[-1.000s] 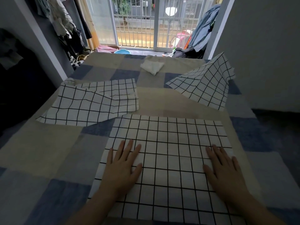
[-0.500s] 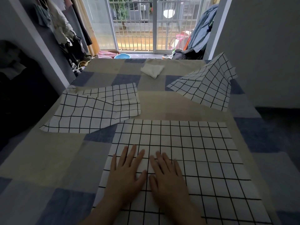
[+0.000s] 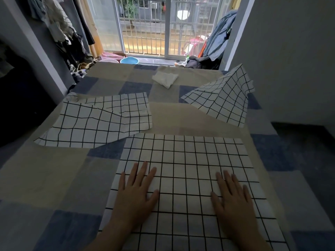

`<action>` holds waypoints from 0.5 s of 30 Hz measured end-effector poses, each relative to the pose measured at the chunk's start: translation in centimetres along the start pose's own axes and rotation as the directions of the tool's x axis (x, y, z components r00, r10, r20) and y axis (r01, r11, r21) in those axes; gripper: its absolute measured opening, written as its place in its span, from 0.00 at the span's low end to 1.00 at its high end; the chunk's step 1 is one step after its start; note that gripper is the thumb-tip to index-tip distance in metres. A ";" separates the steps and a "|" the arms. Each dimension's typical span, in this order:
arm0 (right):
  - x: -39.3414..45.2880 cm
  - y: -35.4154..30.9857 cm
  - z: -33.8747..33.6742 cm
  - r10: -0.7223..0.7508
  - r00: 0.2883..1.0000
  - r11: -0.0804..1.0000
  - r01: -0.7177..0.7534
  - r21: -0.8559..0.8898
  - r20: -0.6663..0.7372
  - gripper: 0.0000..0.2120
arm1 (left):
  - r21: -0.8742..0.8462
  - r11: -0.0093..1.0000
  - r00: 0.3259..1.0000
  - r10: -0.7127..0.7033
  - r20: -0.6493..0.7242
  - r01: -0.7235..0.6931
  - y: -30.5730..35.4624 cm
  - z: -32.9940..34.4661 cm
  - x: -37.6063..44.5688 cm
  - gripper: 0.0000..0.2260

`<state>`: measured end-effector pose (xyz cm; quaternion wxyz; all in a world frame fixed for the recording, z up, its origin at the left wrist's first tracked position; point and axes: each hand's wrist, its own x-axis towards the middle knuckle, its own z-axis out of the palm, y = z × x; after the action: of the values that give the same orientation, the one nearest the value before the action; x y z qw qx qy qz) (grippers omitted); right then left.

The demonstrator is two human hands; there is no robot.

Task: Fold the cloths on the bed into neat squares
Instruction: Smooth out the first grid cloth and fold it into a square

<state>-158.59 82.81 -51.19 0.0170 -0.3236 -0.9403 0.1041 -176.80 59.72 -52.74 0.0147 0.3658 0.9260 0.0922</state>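
Observation:
A white cloth with a black grid (image 3: 186, 160) lies spread flat on the bed right in front of me. My left hand (image 3: 136, 196) presses flat on its left part, fingers straight. My right hand (image 3: 233, 200) lies flat on its right part, fingers straight too. A second grid cloth (image 3: 97, 124) lies rumpled and partly folded over itself at the left. A third grid cloth (image 3: 223, 98) lies at the far right, its far corner leaning up against the wall.
The bed (image 3: 54, 178) has a blue and beige checked cover. A small crumpled white cloth (image 3: 165, 79) lies near its far end. Clothes hang on the left wall, a glass balcony door stands beyond the bed, and a grey wall borders the right.
My right hand slid from beside my left hand out to the right across the cloth. One second ago it was also at the right. The left hand stayed put.

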 end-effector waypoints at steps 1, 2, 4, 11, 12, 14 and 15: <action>-0.1 0.0 -0.1 0.010 1.000 1.000 -0.010 -0.001 -0.004 0.33 | 0.002 1.000 1.000 0.000 0.005 0.000 0.0 0.0 0.0 0.30; -0.1 0.0 -0.1 0.014 1.000 1.000 -0.014 0.004 -0.013 0.33 | 0.002 1.000 1.000 0.001 0.009 -0.001 0.0 0.0 -0.1 0.30; -0.3 -0.2 -0.1 0.010 1.000 1.000 -0.010 0.007 -0.016 0.32 | 0.002 1.000 1.000 0.002 0.014 -0.002 0.0 -0.1 -0.2 0.30; -0.2 0.0 -0.1 0.023 1.000 0.999 -0.023 -0.035 0.005 0.32 | 0.004 1.000 0.997 -0.018 0.073 0.018 0.3 -0.7 0.1 0.31; -0.2 -0.1 -0.1 0.025 1.000 0.999 -0.024 -0.035 0.009 0.32 | 0.004 1.000 0.997 -0.016 0.076 0.015 0.4 -0.8 0.1 0.31; -0.1 -0.1 -0.1 0.025 1.000 0.999 -0.025 -0.033 0.006 0.32 | 0.007 1.000 0.996 -0.014 0.084 0.013 0.4 -1.0 0.1 0.31; -0.1 -0.1 -0.3 0.027 1.000 0.999 -0.027 -0.030 0.006 0.32 | 0.006 1.000 0.996 -0.016 0.085 0.015 0.4 -1.0 0.1 0.31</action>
<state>-158.53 82.70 -50.91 0.0076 -0.3361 -0.9374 0.0912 -176.65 59.92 -51.66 0.0539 0.3622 0.9276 0.0742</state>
